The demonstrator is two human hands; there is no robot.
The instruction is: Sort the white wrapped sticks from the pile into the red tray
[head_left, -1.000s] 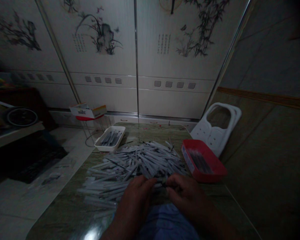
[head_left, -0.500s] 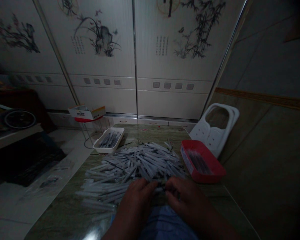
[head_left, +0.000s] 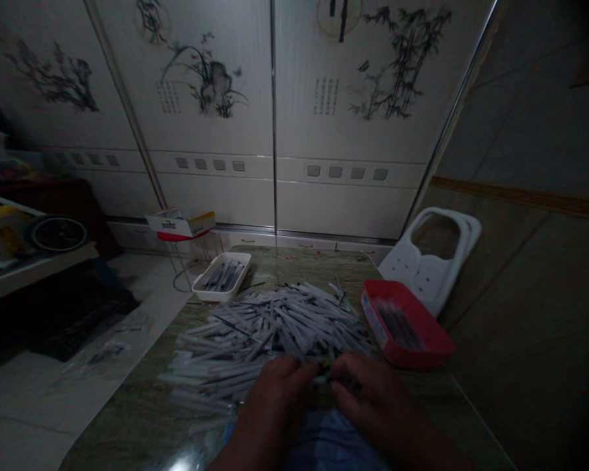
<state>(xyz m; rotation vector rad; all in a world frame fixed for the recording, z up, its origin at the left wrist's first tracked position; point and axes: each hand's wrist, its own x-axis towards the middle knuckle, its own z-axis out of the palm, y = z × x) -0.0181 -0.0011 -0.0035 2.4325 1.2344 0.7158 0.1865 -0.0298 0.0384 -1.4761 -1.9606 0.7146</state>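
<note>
Narrow is the grip of both hands: the fingertips of the bare left hand (head_left: 279,398) and the bare right hand (head_left: 368,391) are pinched close to each other on a slim pen-like stick (head_left: 325,373), dark where it shows between them, just in front of the heap. Fingers cover most of it, and the dim light blurs its detail. Past the knuckles spreads a broad heap of slender, whitish, translucent plastic sticks (head_left: 289,320), many with dark tips, crossing at all angles towards the far side and lying more nearly parallel at the near left. Beyond the heap's left end, a shallow rectangular white plastic tray (head_left: 216,296) holds more sticks with dark parts; to the heap's right, a rectangular red plastic tub (head_left: 434,341) holds a bundle of others. All rest on a glossy, green-streaked, stone-patterned counter (head_left: 122,409). Crumpled blue cloth (head_left: 338,439) shows below the hands. Near the far right corner stands a white plastic chair (head_left: 425,271); on the far left, an open white-and-yellow box (head_left: 175,226) sits on a red-topped stool (head_left: 169,237) with thin metal legs. Pale sliding doors (head_left: 226,186) printed with dark plants close the background, beside a dull grey wall (head_left: 535,118).
</note>
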